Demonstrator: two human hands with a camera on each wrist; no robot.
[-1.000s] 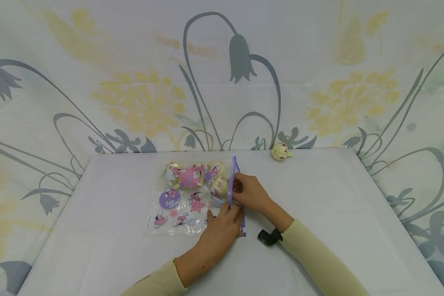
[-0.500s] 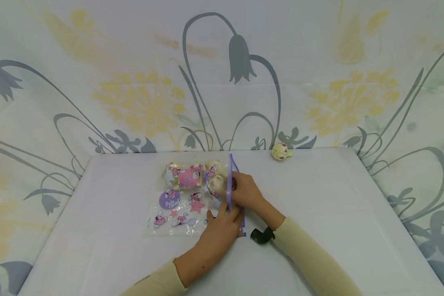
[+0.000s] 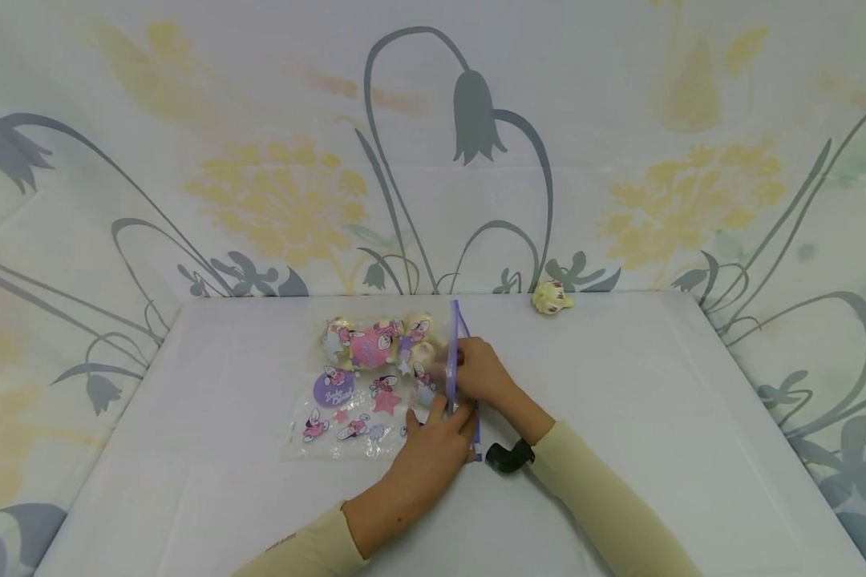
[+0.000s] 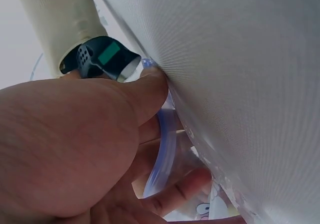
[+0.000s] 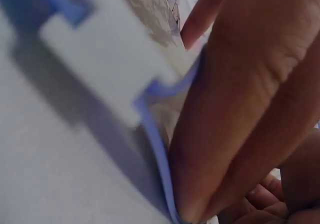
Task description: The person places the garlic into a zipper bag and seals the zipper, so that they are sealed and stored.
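Observation:
A clear zip bag (image 3: 332, 433) with pink and purple prints lies flat, its purple-edged mouth to the right. Inside its upper part are several cream-and-purple artichokes (image 3: 422, 353), partly hidden by the prints. My left hand (image 3: 429, 453) grips the lower part of the mouth; in the left wrist view its thumb and fingers are around the blue-purple zip strip (image 4: 162, 156). My right hand (image 3: 485, 373) reaches into the mouth, its fingertips behind the film close to the nearest artichoke. In the right wrist view the fingers (image 5: 235, 99) lie against the zip edge; their tips are hidden.
Another artichoke (image 3: 551, 297) lies at the table's back edge, right of the bag. The white table (image 3: 621, 377) meets a flower-printed cloth (image 3: 418, 200) behind. A white zip slider (image 5: 102, 49) sits by the bag mouth. A black wrist camera (image 3: 509, 457) is near my right sleeve.
My right hand has moved slightly left and its fingers have gone deeper into the bag mouth. The nearest artichoke has shifted slightly inward. My left hand stays at the rim.

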